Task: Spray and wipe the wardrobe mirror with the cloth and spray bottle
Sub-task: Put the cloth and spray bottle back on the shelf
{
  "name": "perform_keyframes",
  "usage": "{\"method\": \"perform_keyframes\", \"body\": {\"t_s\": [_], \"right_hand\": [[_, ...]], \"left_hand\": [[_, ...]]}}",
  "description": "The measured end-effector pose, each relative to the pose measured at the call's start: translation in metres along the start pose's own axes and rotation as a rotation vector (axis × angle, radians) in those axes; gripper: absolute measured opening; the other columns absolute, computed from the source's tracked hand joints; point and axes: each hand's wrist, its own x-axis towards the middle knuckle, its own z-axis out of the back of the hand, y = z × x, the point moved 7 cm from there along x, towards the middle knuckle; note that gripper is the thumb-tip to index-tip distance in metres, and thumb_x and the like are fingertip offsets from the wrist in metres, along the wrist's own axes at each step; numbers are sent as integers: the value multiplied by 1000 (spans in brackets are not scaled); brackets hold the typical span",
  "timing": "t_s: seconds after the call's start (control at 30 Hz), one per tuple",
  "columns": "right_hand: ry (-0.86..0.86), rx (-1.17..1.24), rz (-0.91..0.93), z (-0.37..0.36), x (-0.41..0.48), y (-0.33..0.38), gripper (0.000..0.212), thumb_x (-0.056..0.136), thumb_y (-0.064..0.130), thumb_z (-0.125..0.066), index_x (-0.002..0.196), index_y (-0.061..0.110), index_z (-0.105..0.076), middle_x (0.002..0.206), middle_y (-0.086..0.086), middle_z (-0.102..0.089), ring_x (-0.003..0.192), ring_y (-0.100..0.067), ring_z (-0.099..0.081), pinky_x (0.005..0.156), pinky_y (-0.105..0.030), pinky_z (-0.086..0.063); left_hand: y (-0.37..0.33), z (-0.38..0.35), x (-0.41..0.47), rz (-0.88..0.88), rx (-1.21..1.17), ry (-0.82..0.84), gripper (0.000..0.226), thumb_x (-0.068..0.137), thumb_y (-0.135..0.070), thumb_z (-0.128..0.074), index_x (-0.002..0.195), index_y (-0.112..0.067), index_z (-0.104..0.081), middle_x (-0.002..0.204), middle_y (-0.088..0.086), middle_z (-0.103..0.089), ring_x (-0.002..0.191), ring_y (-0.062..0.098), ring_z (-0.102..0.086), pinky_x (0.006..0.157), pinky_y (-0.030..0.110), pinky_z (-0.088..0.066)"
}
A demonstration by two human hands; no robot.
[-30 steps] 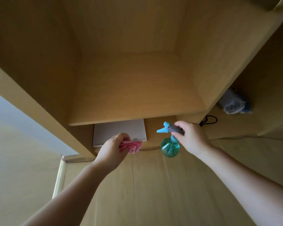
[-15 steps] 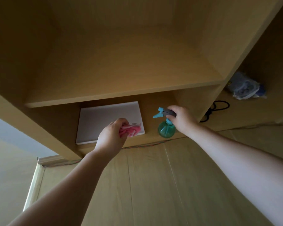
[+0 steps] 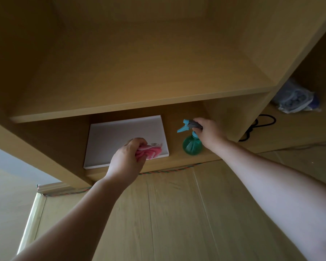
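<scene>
My left hand (image 3: 126, 161) grips a bunched pink cloth (image 3: 151, 151) against the near right corner of a flat white-framed panel (image 3: 120, 136) lying on the lower wardrobe shelf. My right hand (image 3: 209, 133) holds the neck and trigger head of a green spray bottle (image 3: 191, 145) with a blue nozzle. The bottle stands upright on the same shelf, just right of the panel, nozzle pointing left.
A wooden shelf board (image 3: 139, 104) runs above the hands, with a deep open compartment over it. A vertical divider (image 3: 282, 87) stands on the right; beyond it lie a black cable (image 3: 263, 123) and a crumpled plastic bag (image 3: 295, 98). A braided cord (image 3: 167, 169) follows the shelf's front edge.
The view has tilted down, showing more of the lower shelf. Both hands have reached further in; the cloth now lies on the panel and the bottle has come down onto the shelf.
</scene>
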Motion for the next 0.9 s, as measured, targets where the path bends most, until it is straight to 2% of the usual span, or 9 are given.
{"method": "perform_keyframes", "body": {"t_s": [0.13, 0.23, 0.3, 0.37, 0.4, 0.43, 0.53, 0.7, 0.9], "right_hand": [[6, -63, -5, -2, 3, -2, 45, 99, 19, -51, 143, 16, -46, 135, -9, -56, 116, -29, -57, 94, -40, -50], [-35, -126, 53, -1, -4, -3, 51, 98, 18, -52, 147, 15, -38, 148, -9, -42, 129, -30, -45, 103, -42, -44], [-171, -134, 196, 6, -19, 1, 47, 95, 10, -55, 141, 8, -47, 144, -14, -45, 128, -34, -45, 102, -47, -44], [-249, -183, 375, 2, -38, 1, 40, 88, 2, -60, 129, 3, -58, 128, -17, -56, 114, -36, -54, 91, -49, -51], [-199, -252, 422, -7, -44, -2, 40, 88, 3, -60, 127, 4, -59, 126, -16, -56, 113, -34, -55, 89, -48, -52], [-96, -336, 430, -21, -47, -7, 41, 90, 8, -58, 132, 6, -57, 132, -14, -54, 119, -33, -52, 94, -46, -50], [192, -511, 367, -63, -46, -28, 50, 100, 24, -41, 149, 13, -34, 158, -6, -27, 143, -25, -29, 115, -39, -27], [308, -623, 284, -88, -33, -42, 57, 101, 24, -37, 154, 13, -19, 163, -5, -9, 148, -26, -17, 120, -38, -17], [418, -563, 147, -93, -8, -39, 64, 100, 17, -39, 155, 13, -6, 163, -2, 9, 150, -23, 1, 121, -36, -9]], "left_hand": [[0, -1, 1, 3, -14, -3, 31, 83, -11, -67, 112, -19, -61, 98, -7, -62, 84, 15, -57, 69, 29, -49], [-2, -3, 2, -2, -18, 2, 30, 83, -12, -67, 112, -19, -61, 98, -6, -63, 84, 15, -58, 70, 29, -49], [-4, -5, 3, -10, -21, 7, 30, 83, -12, -67, 112, -18, -61, 99, -5, -63, 84, 15, -58, 70, 30, -50], [-7, -7, 3, -21, -19, 12, 30, 83, -11, -67, 112, -17, -61, 98, -6, -62, 84, 14, -58, 70, 30, -51], [-7, -7, 3, -25, -17, 14, 30, 83, -11, -66, 112, -17, -61, 98, -7, -61, 84, 14, -59, 70, 29, -51], [-7, -7, 3, -28, -16, 15, 30, 83, -11, -66, 112, -17, -61, 97, -8, -60, 84, 15, -59, 70, 30, -51], [-5, -8, 2, -25, -18, 18, 31, 83, -10, -66, 113, -16, -61, 100, -5, -63, 86, 18, -60, 72, 34, -52], [3, -4, -1, -17, -23, 7, 31, 83, -10, -66, 113, -18, -60, 98, -9, -60, 83, 14, -59, 69, 30, -52], [11, 2, -7, -16, -34, -14, 31, 83, -14, -68, 112, -20, -60, 98, -10, -60, 82, 12, -58, 68, 28, -50]]}}
